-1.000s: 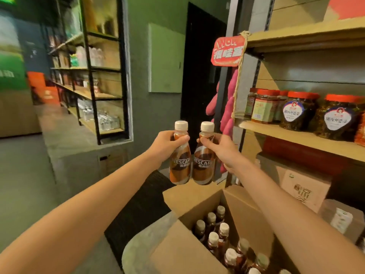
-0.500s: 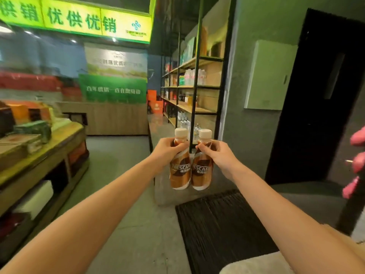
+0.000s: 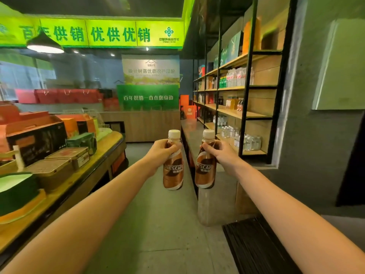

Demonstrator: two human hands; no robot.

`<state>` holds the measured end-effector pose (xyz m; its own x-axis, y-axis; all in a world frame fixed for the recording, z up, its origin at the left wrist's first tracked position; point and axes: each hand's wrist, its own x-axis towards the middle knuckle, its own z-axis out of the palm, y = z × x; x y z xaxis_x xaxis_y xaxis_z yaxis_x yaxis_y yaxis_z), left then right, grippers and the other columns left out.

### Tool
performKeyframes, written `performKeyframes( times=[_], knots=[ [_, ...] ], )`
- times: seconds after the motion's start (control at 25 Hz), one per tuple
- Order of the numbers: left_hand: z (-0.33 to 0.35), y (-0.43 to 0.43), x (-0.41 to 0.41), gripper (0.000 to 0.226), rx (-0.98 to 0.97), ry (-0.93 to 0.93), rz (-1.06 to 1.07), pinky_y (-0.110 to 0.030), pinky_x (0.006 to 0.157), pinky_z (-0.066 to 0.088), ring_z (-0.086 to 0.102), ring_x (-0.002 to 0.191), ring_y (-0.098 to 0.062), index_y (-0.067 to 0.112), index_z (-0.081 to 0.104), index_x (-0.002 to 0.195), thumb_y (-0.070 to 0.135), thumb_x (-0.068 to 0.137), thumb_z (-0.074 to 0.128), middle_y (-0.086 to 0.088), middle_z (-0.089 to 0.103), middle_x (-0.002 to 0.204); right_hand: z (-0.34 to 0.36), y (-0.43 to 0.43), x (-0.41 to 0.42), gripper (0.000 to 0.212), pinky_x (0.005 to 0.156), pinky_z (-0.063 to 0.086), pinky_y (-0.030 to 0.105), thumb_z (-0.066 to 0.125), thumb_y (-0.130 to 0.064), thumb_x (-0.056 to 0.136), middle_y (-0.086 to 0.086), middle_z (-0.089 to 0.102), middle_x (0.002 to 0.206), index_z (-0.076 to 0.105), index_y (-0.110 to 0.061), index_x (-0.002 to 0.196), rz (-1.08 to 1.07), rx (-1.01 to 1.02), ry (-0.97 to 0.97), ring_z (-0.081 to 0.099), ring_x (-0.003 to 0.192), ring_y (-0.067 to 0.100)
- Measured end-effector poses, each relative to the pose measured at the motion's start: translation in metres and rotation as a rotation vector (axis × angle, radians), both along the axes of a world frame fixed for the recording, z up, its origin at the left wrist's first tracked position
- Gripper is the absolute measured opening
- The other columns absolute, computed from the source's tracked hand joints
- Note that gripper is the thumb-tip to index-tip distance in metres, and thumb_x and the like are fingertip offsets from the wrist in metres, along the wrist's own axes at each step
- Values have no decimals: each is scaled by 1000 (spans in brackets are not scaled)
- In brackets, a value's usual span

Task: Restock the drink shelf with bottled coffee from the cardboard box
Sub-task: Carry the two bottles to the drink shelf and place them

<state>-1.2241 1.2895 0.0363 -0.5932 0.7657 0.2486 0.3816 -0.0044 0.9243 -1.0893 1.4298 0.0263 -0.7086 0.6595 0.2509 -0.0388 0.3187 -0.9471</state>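
Note:
I hold two brown bottled coffees upright at arm's length, each with a white cap. My left hand (image 3: 159,153) grips the neck of the left coffee bottle (image 3: 173,171). My right hand (image 3: 221,154) grips the neck of the right coffee bottle (image 3: 205,171). A small gap separates the two bottles. The drink shelf (image 3: 245,114), black-framed with wooden boards, stands ahead on the right and carries rows of water and juice bottles. The cardboard box is out of view.
A display counter (image 3: 98,153) with gift boxes and tins runs along the left. A concrete aisle floor (image 3: 158,224) leads ahead to a wooden counter (image 3: 146,125). A black mat (image 3: 256,246) lies at lower right, beside a grey wall (image 3: 316,155).
My view has swung left, away from the box and jar shelf, toward the aisle and drink shelf. The two bottles, held together before, are now slightly apart.

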Motion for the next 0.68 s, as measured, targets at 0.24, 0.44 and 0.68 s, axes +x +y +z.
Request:
performKeyframes(
  times=[0.24,0.44,0.68],
  knots=[
    [-16,78,-122,12,-4,-22,58,-22,67,45,61,85,-11,17,58,100,26,92,55,-1,64,92,-13,84,-132,20,83,45,33,59,-28,91,8,67,107,63,-15,105,57,27,-1,60,105,24],
    [-7,182,-224,12,36,-11,118,-20,64,43,60,83,-10,17,57,100,26,92,55,3,63,89,-2,196,-247,18,94,45,41,59,-27,90,7,65,104,62,-16,104,113,99,-5,59,107,27],
    [-1,302,-347,9,33,-36,154,-21,68,45,61,85,-13,18,58,96,26,92,55,-1,64,93,2,323,-383,32,91,44,36,60,-29,90,10,66,111,61,-10,115,113,108,-46,60,108,25]
  ],
)
